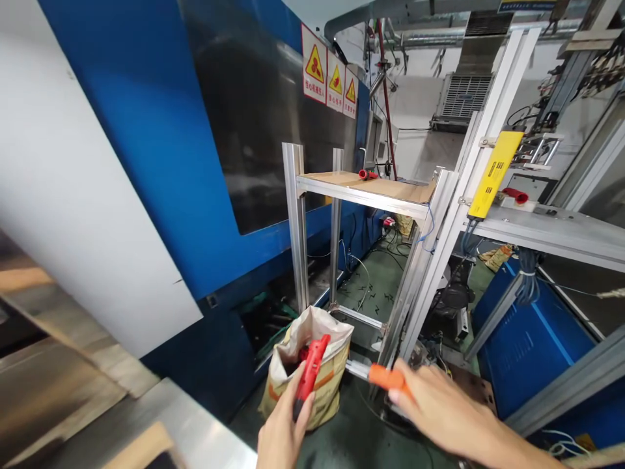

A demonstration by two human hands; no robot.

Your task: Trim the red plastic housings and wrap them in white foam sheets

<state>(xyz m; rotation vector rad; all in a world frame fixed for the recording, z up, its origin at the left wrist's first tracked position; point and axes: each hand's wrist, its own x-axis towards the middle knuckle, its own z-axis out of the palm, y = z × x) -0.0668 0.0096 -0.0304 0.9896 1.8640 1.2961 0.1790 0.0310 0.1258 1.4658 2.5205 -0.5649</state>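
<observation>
My left hand (282, 426) is low in the view, fingers closed round a red plastic part (309, 372) that points up toward an open paper sack (312, 365) on the floor. My right hand (437, 407) reaches in from the lower right, closed on an orange plastic part (383, 376) just right of the sack's mouth. More red pieces show inside the sack. Another red part (367, 174) lies on the wooden shelf (375, 187) of an aluminium frame, and one more red part (515, 195) rests on the metal ledge at right.
A large blue machine (161, 150) with a dark window and yellow warning signs (328, 73) fills the left. Aluminium frame posts (297, 221) stand behind the sack. A blue bin (532, 332) sits at right; cables lie on the green floor. A steel surface (161, 417) is at lower left.
</observation>
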